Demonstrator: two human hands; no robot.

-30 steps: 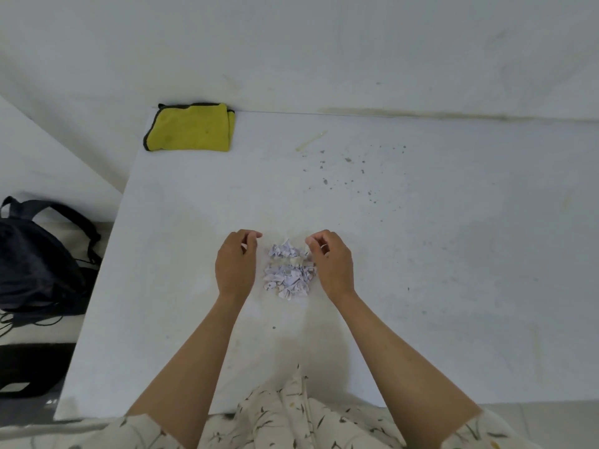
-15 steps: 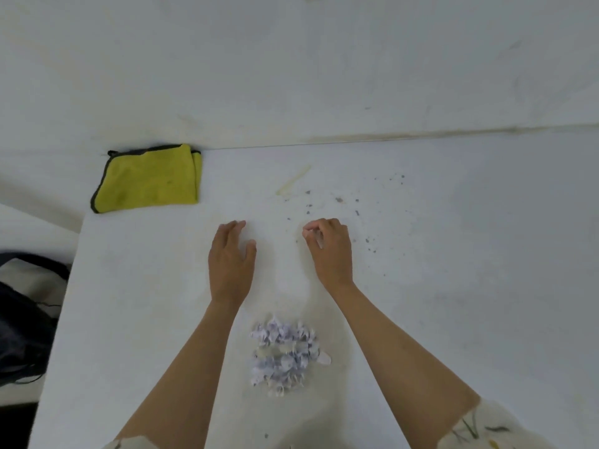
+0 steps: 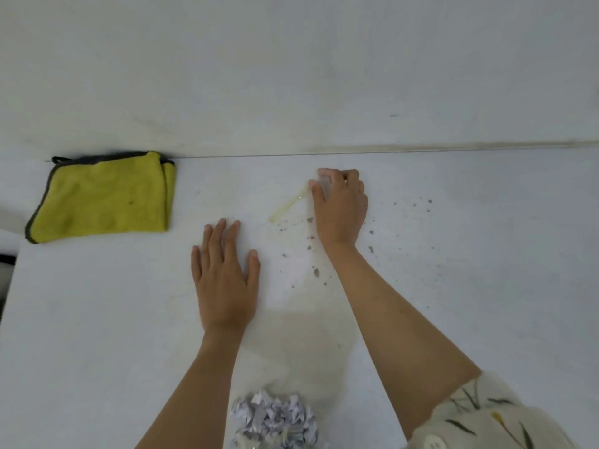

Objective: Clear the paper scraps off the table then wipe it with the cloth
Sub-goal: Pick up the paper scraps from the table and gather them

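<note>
Paper scraps [image 3: 275, 421] are lying in a crumpled pale lilac heap at the near edge of the surface [image 3: 470, 286], between the person's two forearms and partly running out of the bottom of the view. Taking that heap as the landmark: the left hand [image 3: 225, 280] is resting flat on the surface just beyond it, palm down, fingers straight and slightly spread, holding nothing. The right hand [image 3: 340, 207] is sitting farther out and to the right, fingers curled with thumb and fingertips pinched together at the top; something small and pale is possibly showing between them, but I cannot tell what, or whether it is truly held. A thin yellowish streak [image 3: 288, 205] is running across the surface from those fingertips back toward the heap. Dark specks [image 3: 316, 272] are scattered around the right wrist and off to its right. The yellow cloth [image 3: 103, 197], folded and dark-edged, is lying far beyond the heap and well to its left, at the far left corner against the wall [image 3: 291, 76]. A floral sleeve [image 3: 486, 419] is showing right of the heap.
</note>
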